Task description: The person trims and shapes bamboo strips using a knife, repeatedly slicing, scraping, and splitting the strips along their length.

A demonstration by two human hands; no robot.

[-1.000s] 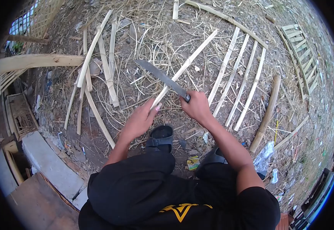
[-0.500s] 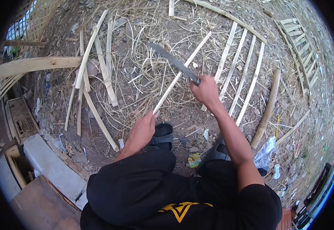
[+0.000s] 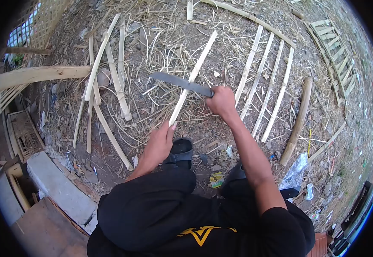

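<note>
My left hand (image 3: 157,143) is closed round the near end of a pale bamboo strip (image 3: 203,53), which slants up and away to the right. In my right hand (image 3: 221,101) is the dark handle of a machete (image 3: 173,80). Its long grey blade points left and crosses over the strip around the middle; whether the edge touches the strip I cannot tell. Beneath both lies a tangle of thin bamboo shavings (image 3: 165,55) on the dirt.
Several split bamboo strips (image 3: 118,77) lie at left, more strips (image 3: 263,73) at right. A bamboo pole (image 3: 298,120) and a clear plastic bag (image 3: 294,171) are to the right. A slatted bamboo frame (image 3: 334,55) sits far right, a concrete block (image 3: 62,184) at lower left.
The machete has moved left and slightly nearer along the strip, and its blade lies flatter across it. The strip's far end has swung left; my left hand keeps its grip.
</note>
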